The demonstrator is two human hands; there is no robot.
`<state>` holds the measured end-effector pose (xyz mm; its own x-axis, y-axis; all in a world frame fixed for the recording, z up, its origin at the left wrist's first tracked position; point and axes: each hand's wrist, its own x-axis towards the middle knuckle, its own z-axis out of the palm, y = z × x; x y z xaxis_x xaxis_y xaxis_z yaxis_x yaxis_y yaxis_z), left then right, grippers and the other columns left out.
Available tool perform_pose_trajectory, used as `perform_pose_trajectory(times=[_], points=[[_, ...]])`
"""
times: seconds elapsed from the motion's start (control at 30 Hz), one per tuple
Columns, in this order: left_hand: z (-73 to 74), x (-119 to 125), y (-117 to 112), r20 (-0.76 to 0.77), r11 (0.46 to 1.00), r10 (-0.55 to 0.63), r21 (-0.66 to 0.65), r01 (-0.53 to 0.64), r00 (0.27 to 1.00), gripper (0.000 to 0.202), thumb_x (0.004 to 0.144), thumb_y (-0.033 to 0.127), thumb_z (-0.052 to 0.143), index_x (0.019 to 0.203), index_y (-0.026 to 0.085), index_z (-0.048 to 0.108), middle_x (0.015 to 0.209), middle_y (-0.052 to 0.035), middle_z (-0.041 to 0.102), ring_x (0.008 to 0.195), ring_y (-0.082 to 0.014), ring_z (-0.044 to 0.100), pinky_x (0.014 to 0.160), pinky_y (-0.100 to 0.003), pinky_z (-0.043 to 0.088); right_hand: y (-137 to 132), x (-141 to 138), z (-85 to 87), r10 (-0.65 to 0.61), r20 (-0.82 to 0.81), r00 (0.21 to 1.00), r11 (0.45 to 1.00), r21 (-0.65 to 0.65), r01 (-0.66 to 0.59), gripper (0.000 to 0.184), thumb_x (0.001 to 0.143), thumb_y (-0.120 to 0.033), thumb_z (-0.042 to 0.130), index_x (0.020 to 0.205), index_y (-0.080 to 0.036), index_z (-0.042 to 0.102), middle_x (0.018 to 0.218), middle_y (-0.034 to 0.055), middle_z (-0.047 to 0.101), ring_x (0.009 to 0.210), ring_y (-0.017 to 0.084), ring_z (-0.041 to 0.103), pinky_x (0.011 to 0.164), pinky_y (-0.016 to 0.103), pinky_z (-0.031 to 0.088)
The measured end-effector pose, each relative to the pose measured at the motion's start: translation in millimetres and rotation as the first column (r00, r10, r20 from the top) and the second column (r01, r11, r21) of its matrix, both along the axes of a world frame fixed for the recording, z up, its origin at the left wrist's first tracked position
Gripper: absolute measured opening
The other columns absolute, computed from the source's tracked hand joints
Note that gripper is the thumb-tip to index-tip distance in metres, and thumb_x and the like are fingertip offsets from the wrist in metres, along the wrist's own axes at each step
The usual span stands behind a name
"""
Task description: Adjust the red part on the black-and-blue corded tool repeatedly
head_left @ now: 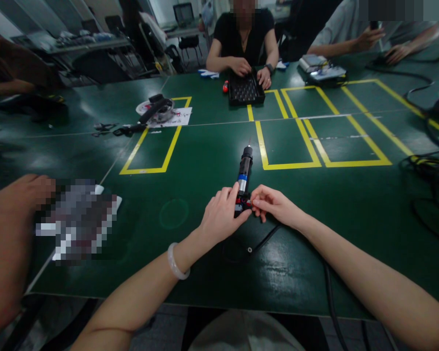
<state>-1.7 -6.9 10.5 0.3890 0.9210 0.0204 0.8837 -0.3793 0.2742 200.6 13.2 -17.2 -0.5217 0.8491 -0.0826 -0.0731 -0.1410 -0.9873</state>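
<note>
A slim electric screwdriver (244,170), black with a silver section and a blue band, lies on the green table with its thin bit facing away from me. My left hand (223,214) is closed over its rear part, fingers and thumb around the black end. On the right side of that end, my right hand (274,204) pinches at a small red and metallic bit, too small to name. Part of the tool's rear is hidden under my fingers. Below my hands, a black cable (265,240) with a round metal plug end rests on the table.
Yellow tape rectangles (292,166) mark the table (205,273). Ahead, a person works over a black tray (246,100) of small parts. A black handled tool (155,112) lies on white paper at left. Another person's arm (7,243) reaches in at left. Coiled cables (431,170) lie at right.
</note>
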Motion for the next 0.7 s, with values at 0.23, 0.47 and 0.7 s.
perform_pose_trajectory(times=[0.23, 0.47, 0.7], points=[[-1.7, -0.1, -0.4, -0.004, 1.000, -0.002, 0.013, 0.002, 1.000, 0.073, 0.091, 0.055, 0.052, 0.149, 0.017, 0.032, 0.125, -0.0124, 0.053, 0.111, -0.0278, 0.055, 0.093, -0.040, 0.047, -3.3, -1.0, 0.1, -0.022, 0.120, 0.992, 0.988, 0.153, 0.004, 0.026, 0.090, -0.038, 0.062, 0.104, -0.020, 0.049, 0.082, -0.0025, 0.054, 0.057, 0.008, 0.055, 0.039, 0.016, 0.044], [-2.3, -0.2, -0.2, -0.002, 0.999, -0.005, 0.032, 0.005, 1.000, 0.072, 0.091, 0.056, 0.051, 0.150, 0.019, 0.031, 0.125, -0.0121, 0.053, 0.112, -0.0278, 0.055, 0.093, -0.040, 0.047, -3.9, -2.1, 1.4, -0.050, 0.175, 0.983, 0.987, 0.159, 0.022, 0.027, 0.087, -0.038, 0.065, 0.098, -0.019, 0.049, 0.071, -0.0047, 0.050, 0.054, 0.008, 0.050, 0.040, 0.017, 0.043], [-2.0, 0.2, -1.1, -0.026, 0.999, 0.000, 0.042, 0.001, 1.000, 0.073, 0.091, 0.059, 0.049, 0.150, 0.018, 0.031, 0.124, -0.0121, 0.053, 0.110, -0.0270, 0.055, 0.090, -0.039, 0.047, -3.2, -2.6, 0.5, -0.039, 0.202, 0.979, 0.993, 0.121, 0.014, 0.025, 0.088, -0.039, 0.062, 0.096, -0.019, 0.050, 0.069, -0.0036, 0.053, 0.055, 0.010, 0.054, 0.040, 0.018, 0.044]])
